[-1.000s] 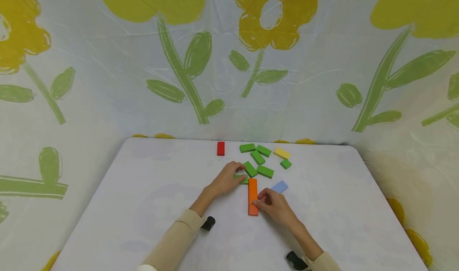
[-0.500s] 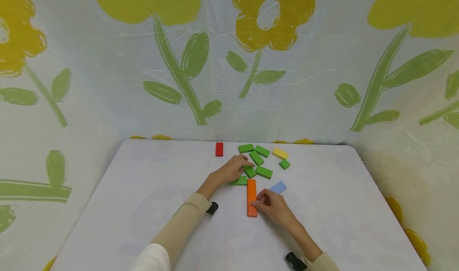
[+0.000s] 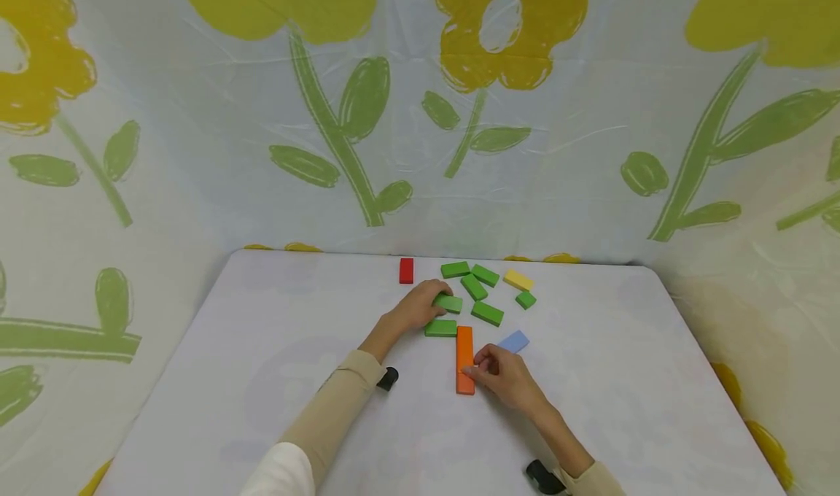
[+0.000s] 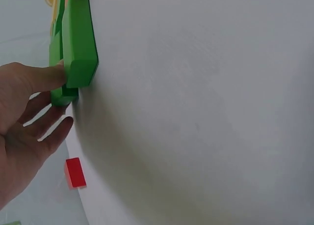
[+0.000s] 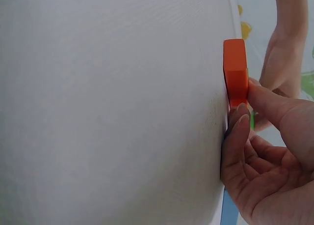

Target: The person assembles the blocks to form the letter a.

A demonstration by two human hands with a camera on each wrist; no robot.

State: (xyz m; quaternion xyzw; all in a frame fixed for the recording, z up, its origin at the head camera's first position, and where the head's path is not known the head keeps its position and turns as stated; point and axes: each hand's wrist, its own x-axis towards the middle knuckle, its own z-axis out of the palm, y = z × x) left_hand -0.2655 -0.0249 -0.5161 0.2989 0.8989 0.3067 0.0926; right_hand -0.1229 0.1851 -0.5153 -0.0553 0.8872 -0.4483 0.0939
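**Left hand (image 3: 420, 305) pinches the held green block (image 3: 451, 304), right hand (image 3: 507, 381) holds the orange row (image 3: 464, 346)**

In the head view, the left hand has one end of the held green block between thumb and fingers, and the other end sticks out to the right. A bit closer to the person lies the near green block (image 3: 440, 328). Its right end is at the left side of the orange row, touching or almost touching. The orange row has a line across it and points away from the person. The right hand is bent, with its thumb on the orange row. The blue block (image 3: 515, 341) lies slanted behind that hand, partly hidden. Farther off on the bench (image 3: 275, 321) are four green blocks (image 3: 488, 313), a small green block (image 3: 526, 300), a yellow block (image 3: 518, 279) and, to the left, a red block (image 3: 407, 270).

In the left wrist view, the thumb reaches past the near green block, which hides part of the held green block. The lower fingers are spread apart. I cannot tell if the held green block touches the bench.

In the right wrist view, the thumb and bent fingertips pinch the orange row. The other arm shows behind.
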